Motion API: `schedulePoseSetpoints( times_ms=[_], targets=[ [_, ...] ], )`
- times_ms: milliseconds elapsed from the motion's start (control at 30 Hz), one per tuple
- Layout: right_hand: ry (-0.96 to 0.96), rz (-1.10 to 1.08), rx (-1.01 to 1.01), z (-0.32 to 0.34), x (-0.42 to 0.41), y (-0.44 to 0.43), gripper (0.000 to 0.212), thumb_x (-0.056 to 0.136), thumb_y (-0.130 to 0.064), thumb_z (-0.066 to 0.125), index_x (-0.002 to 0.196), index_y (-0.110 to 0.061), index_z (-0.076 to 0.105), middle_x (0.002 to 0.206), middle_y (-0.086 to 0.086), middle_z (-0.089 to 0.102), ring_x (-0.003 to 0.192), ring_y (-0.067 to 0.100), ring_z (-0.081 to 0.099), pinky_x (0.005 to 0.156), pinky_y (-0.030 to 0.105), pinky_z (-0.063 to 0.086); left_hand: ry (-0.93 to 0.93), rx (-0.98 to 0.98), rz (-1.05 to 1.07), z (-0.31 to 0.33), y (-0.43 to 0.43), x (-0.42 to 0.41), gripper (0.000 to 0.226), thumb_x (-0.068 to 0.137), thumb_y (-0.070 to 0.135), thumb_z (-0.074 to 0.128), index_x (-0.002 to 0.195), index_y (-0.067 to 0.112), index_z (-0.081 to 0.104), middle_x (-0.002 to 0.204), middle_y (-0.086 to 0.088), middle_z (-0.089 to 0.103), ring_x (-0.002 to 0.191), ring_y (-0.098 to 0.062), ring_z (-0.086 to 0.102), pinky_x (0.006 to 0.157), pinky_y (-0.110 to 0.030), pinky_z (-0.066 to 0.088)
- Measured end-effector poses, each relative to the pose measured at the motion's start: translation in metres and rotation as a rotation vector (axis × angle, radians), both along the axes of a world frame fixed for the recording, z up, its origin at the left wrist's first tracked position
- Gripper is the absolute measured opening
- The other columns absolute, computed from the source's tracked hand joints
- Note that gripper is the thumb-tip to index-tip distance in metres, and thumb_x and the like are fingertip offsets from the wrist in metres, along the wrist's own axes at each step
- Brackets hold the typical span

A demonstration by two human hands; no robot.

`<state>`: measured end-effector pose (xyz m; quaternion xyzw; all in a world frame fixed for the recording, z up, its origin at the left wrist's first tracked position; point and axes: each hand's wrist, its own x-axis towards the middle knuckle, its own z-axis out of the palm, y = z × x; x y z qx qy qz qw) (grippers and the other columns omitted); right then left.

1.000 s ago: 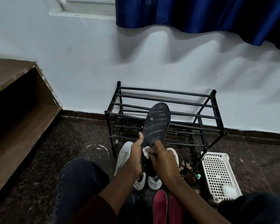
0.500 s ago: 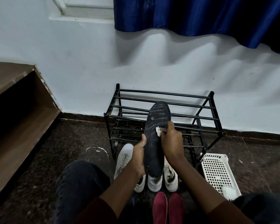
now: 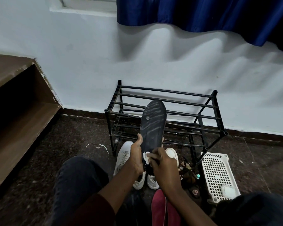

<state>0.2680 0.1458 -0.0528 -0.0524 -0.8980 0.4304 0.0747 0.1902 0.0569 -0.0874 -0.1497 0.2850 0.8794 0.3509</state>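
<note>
A black slipper (image 3: pixel 152 126) stands upright in front of me, its streaked sole turned toward me. My left hand (image 3: pixel 136 156) grips its left edge near the heel, thumb up along the side. My right hand (image 3: pixel 163 165) pinches a small white wipe (image 3: pixel 146 156) and presses it against the lower part of the sole. The slipper's heel is hidden behind my right hand.
A black metal shoe rack (image 3: pixel 167 118) stands against the white wall. White sneakers (image 3: pixel 123 156) and red shoes (image 3: pixel 158 209) lie on the dark floor below my hands. A white perforated basket (image 3: pixel 217 173) sits at right, a brown wooden shelf (image 3: pixel 18 115) at left.
My right hand with the wipe has slid down the sole from its middle to near the heel. My left hand keeps its hold on the slipper.
</note>
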Motion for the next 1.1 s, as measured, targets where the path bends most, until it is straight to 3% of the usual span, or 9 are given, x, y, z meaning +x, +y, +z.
schedulePoseSetpoints(
  times_ms=[67,167,333,467,633,800,900,967,1100],
  targets=[
    [0.004,0.024,0.008,0.000,0.003,0.001,0.016,0.086,-0.005,0.060,0.098,-0.014,0.055,0.094,-0.003,0.072,0.084,0.008,0.067,0.065,0.012,0.049,-0.011,0.008,0.001,0.001,0.000,0.002,0.085,0.089,0.067,0.027,0.114,-0.005,0.064,0.119,-0.022,0.058,0.092,-0.029,0.064,0.079,-0.035,0.057],
    [0.045,0.033,0.116,0.005,-0.008,0.003,0.020,0.089,-0.005,0.055,0.108,-0.010,0.054,0.091,0.006,0.071,0.081,0.023,0.067,0.066,0.035,0.054,-0.018,-0.004,-0.017,0.005,0.000,0.004,0.084,0.087,0.069,0.025,0.110,0.000,0.069,0.132,-0.024,0.053,0.114,-0.033,0.058,0.102,-0.043,0.042],
    [0.118,-0.060,0.337,0.017,-0.051,0.018,0.020,0.090,-0.004,0.048,0.109,-0.006,0.050,0.086,0.017,0.069,0.073,0.037,0.065,0.056,0.035,0.046,0.009,-0.036,-0.014,0.011,0.009,0.010,0.069,0.093,0.059,0.026,0.102,0.009,0.074,0.107,-0.015,0.069,0.095,-0.029,0.068,0.084,-0.040,0.051],
    [0.087,-0.161,0.197,0.026,-0.072,0.027,0.023,0.088,-0.005,0.052,0.111,-0.008,0.051,0.092,0.015,0.070,0.082,0.033,0.066,0.068,0.040,0.053,0.029,-0.021,0.008,0.010,0.011,0.007,0.071,0.094,0.059,0.026,0.095,0.009,0.076,0.101,-0.015,0.071,0.087,-0.028,0.070,0.072,-0.036,0.059],
    [0.096,-0.103,0.160,0.010,-0.045,0.018,0.016,0.087,-0.007,0.057,0.102,-0.010,0.054,0.086,0.011,0.072,0.079,0.031,0.067,0.064,0.042,0.053,0.049,0.042,-0.004,0.007,0.008,0.005,0.076,0.090,0.062,0.025,0.096,0.005,0.075,0.099,-0.018,0.071,0.086,-0.030,0.070,0.071,-0.038,0.058],
    [0.086,-0.060,-0.001,-0.006,-0.001,0.000,0.017,0.085,-0.001,0.058,0.097,-0.013,0.057,0.090,-0.005,0.073,0.083,0.006,0.067,0.067,0.020,0.052,0.033,0.025,0.028,0.003,0.002,-0.003,0.081,0.083,0.067,0.033,0.116,-0.002,0.060,0.102,-0.017,0.063,0.073,-0.027,0.067,0.062,-0.032,0.057],
    [0.104,-0.020,-0.072,-0.008,0.008,-0.002,0.023,0.084,0.004,0.057,0.102,-0.011,0.058,0.094,-0.006,0.072,0.090,-0.004,0.063,0.069,0.012,0.051,0.044,-0.004,0.030,0.001,-0.001,-0.004,0.082,0.088,0.068,0.026,0.103,0.003,0.072,0.108,-0.017,0.065,0.087,-0.029,0.063,0.078,-0.036,0.053],
    [0.086,-0.010,-0.075,-0.005,0.003,0.001,0.028,0.085,0.005,0.055,0.108,-0.012,0.056,0.094,-0.005,0.072,0.090,-0.001,0.063,0.071,0.013,0.051,0.018,0.012,0.018,0.002,-0.001,-0.003,0.081,0.088,0.069,0.024,0.115,0.005,0.066,0.121,-0.020,0.061,0.096,-0.033,0.063,0.090,-0.042,0.050],
    [0.116,-0.032,0.092,0.004,-0.021,0.007,0.027,0.089,-0.004,0.053,0.114,-0.013,0.053,0.092,0.007,0.072,0.082,0.026,0.067,0.066,0.037,0.053,0.060,0.011,-0.025,0.005,0.004,0.003,0.082,0.090,0.069,0.022,0.112,0.005,0.069,0.127,-0.022,0.057,0.111,-0.031,0.060,0.105,-0.043,0.040]
  ],
)
